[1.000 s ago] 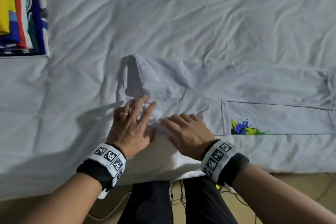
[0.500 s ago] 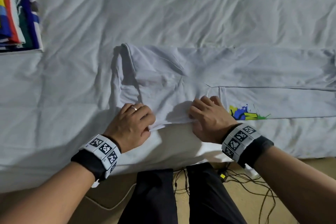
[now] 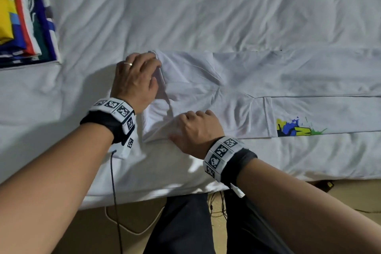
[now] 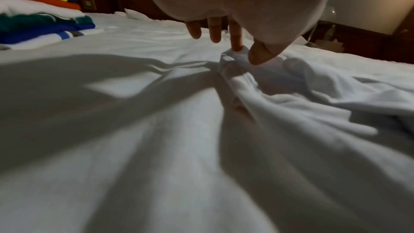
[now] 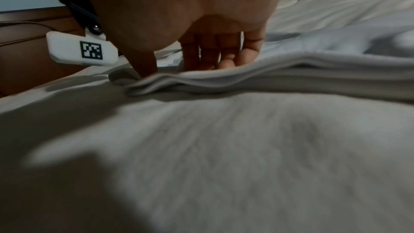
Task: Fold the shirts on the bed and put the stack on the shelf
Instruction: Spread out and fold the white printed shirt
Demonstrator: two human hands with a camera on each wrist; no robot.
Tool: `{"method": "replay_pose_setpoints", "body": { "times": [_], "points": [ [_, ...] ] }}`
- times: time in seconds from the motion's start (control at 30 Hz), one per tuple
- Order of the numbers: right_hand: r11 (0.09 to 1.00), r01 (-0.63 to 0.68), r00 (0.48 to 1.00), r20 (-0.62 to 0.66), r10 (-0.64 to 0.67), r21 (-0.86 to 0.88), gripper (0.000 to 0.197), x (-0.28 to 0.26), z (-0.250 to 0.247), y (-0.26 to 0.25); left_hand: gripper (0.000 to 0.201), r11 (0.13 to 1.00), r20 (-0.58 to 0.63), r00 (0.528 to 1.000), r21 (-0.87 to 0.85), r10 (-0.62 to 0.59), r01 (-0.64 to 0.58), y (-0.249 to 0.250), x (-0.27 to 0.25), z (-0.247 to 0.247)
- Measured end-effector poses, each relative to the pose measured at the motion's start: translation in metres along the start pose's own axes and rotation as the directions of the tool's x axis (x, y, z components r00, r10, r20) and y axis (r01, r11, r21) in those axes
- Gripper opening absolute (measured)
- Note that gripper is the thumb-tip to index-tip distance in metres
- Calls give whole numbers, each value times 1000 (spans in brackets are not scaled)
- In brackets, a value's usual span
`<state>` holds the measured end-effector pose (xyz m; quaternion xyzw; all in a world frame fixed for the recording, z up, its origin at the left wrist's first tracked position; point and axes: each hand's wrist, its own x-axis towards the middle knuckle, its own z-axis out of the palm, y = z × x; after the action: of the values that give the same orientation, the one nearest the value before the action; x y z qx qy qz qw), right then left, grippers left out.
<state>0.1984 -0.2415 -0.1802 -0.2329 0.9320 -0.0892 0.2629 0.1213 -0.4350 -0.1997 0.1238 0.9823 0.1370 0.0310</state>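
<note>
White T-shirt (image 3: 237, 88): left hand (image 3: 135, 80) pinching far collar corner, right hand (image 3: 195, 130) gripping near edge, readying the crosswise fold.

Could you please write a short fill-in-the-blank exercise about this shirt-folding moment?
1. The left hand pinches the far corner of the ____ shirt.
2. The right hand grips the shirt's ____ edge.
3. The stack of folded shirts lies on the bed to the person's ____.

Missing words: white; near; left

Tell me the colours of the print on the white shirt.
Yellow, blue and green print, clearest in the head view.
</note>
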Motion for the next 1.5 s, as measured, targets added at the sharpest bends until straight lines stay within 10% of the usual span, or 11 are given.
{"method": "replay_pose_setpoints", "body": {
  "times": [0.27,0.53,0.83,1.03,1.2,1.5],
  "points": [
    [998,52,998,-30,-50,47,11,4,1,1,59,985,226,974,173,-20,-20,-14,10,3],
    [992,121,993,-12,-121,18,34,-6,9,12,56,969,119,963,-31,-240,245,-23,25,6],
    [969,190,982,-29,-187,160,16,-13,7,20,12,895,-4,914,-203,-406,397,-21,42,14],
    [939,265,962,1,-272,218,24,-5,-20,29,28,832,28,871,-281,-491,478,-24,43,8],
    [969,83,947,-320,-4,235,27,62,-59,80,41,779,192,808,-215,-557,589,-18,46,5],
    [950,-263,960,-50,274,170,18,107,-66,134,14,711,112,791,-376,-602,594,-16,46,18]
  ]
}}
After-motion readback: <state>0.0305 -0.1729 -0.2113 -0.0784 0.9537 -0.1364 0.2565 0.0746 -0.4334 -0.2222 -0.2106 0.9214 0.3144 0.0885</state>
